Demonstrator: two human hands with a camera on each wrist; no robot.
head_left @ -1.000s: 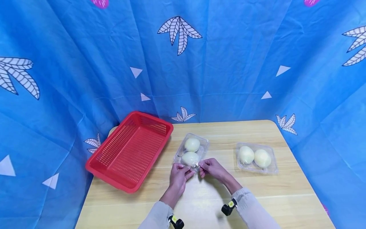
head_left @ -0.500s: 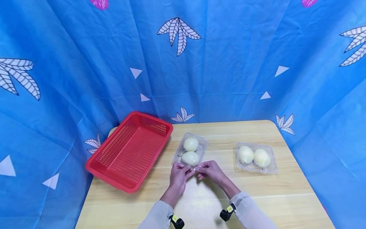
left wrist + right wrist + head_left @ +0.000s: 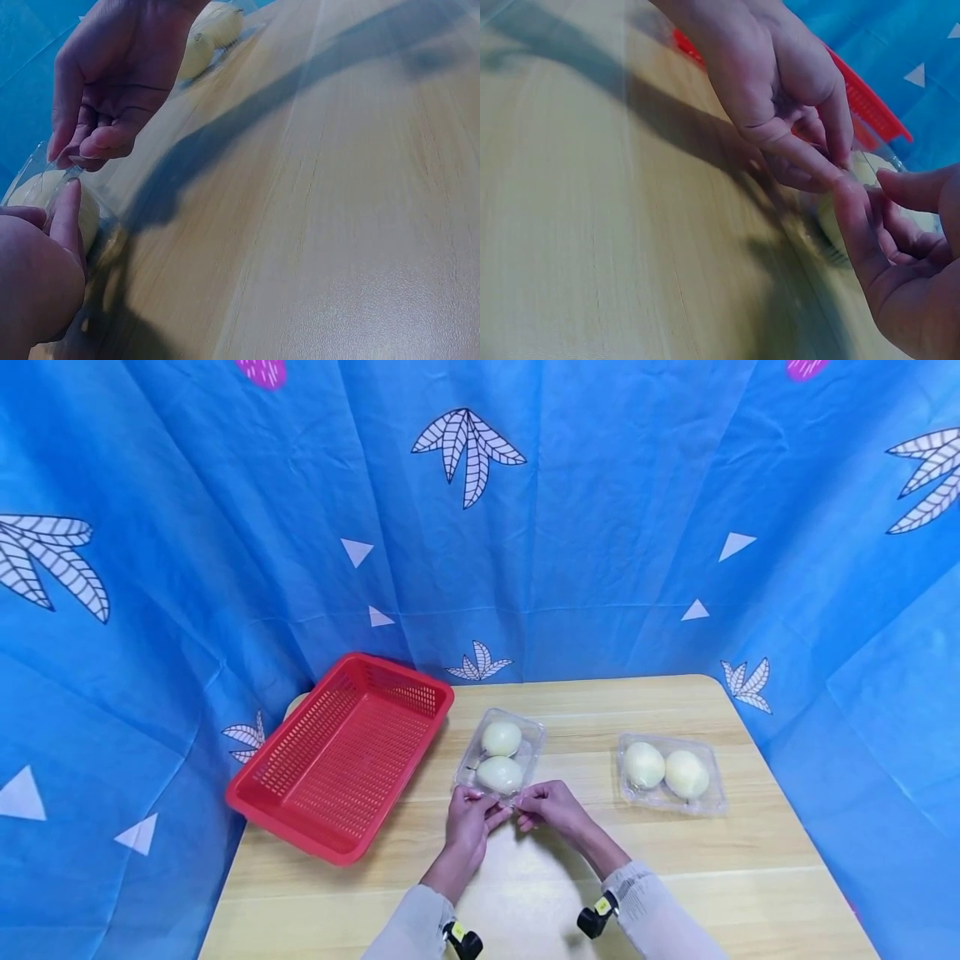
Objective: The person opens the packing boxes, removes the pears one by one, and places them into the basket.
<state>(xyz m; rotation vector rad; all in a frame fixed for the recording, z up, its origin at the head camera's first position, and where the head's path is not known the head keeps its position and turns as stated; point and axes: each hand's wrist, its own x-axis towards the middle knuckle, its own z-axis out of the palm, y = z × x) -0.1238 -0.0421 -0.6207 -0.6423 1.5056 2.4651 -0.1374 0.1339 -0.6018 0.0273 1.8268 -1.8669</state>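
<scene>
A clear plastic clamshell box point(image 3: 532, 745) lies on the table in front of me, with two pale, smooth fruits point(image 3: 500, 773) inside; a thin dark stem shows on the nearer one. My left hand point(image 3: 468, 823) grips the near edge of the box between thumb and fingers. Beside it, my right hand point(image 3: 557, 807) pinches the same edge at its right corner, the two sets of fingertips nearly meeting. In the left wrist view, the right hand point(image 3: 116, 82) has its thumb and fingertips together at the plastic rim. Fingers partly cover the near edge.
A second clear box point(image 3: 708, 760) holding two similar fruits point(image 3: 687, 775) sits to the right. On the left stands a red perforated plastic basket point(image 3: 371, 743), its bottom bare. A blue patterned curtain point(image 3: 600, 527) hangs behind the wooden table point(image 3: 585, 710) and along both sides.
My right hand has shifted slightly left along the near edge, closer to the left fingers, and the box has moved a little left. Over the last half second almost nothing differs.
</scene>
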